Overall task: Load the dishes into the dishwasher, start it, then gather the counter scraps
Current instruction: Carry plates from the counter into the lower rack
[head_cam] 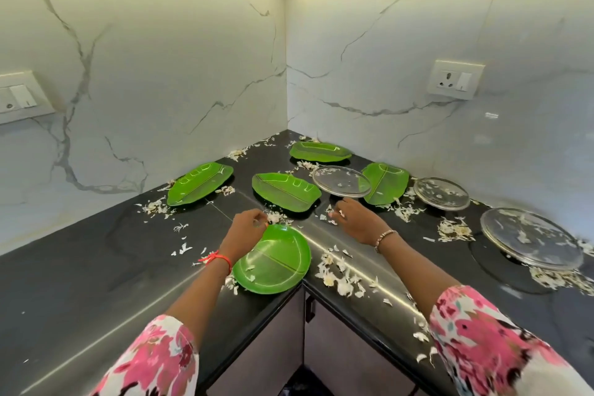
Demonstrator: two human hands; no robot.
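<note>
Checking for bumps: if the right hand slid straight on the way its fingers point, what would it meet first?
The right hand would meet the white scraps at its fingertips first, then probably the near rim of the middle green leaf-shaped plate; depth is unclear.

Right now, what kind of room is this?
Most likely a home kitchen. There is a black corner counter under a marble-look wall, a socket on the wall, and green plates with scraps scattered around them.
</note>
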